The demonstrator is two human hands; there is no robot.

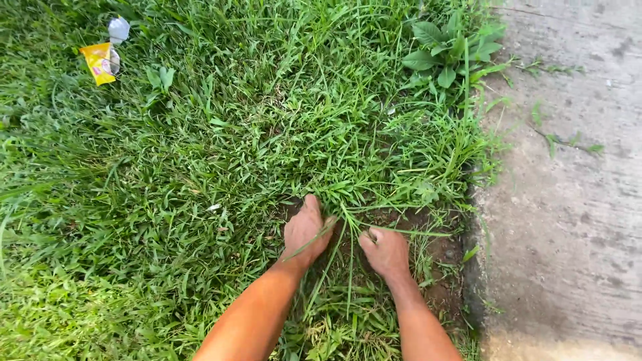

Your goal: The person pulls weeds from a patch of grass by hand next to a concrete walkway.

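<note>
While both hands press into the soil, my left hand (305, 230) and right hand (386, 252) have fingers curled shut on the grass clump (344, 212) rooted between them. Its blades fan toward twelve o'clock, with loose stems trailing toward six.

Grassy ground (167, 220), bare soil patch (441, 251), yellow wrapper (99, 63), concrete slab (568, 200) alongside
</note>
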